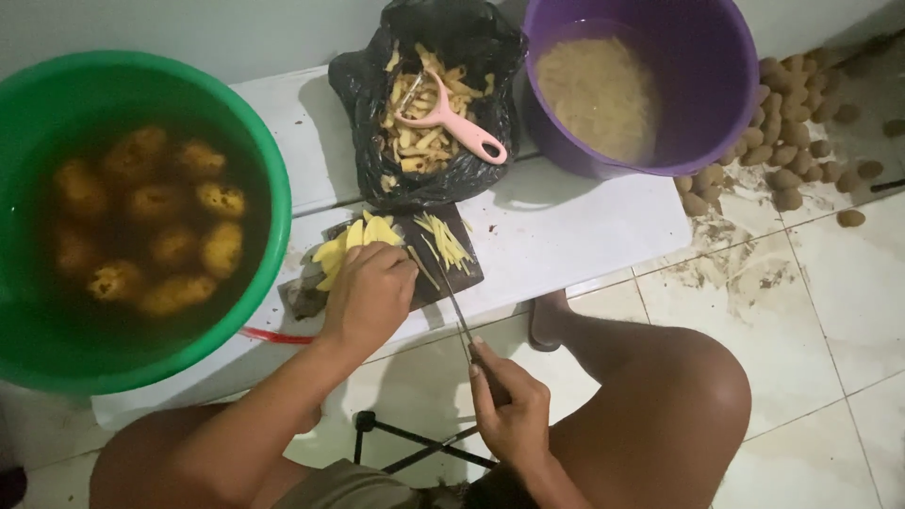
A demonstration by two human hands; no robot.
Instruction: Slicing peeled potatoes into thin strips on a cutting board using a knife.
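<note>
My left hand (pixel 370 294) presses down on yellow potato slices (pixel 356 241) stacked on a small dark cutting board (pixel 451 273). My right hand (pixel 509 407) grips the handle of a knife (pixel 454 311) whose thin blade reaches up to the slices beside my left fingers. A pile of cut potato strips (pixel 443 240) lies on the board to the right of the blade.
A green tub (pixel 269 160) of water with peeled potatoes stands at the left. A black bag (pixel 471 42) of peelings holds a pink peeler (pixel 459 126). A purple bucket (pixel 731 85) holds cut strips. Unpeeled potatoes (pixel 792 141) lie on the tiled floor at right.
</note>
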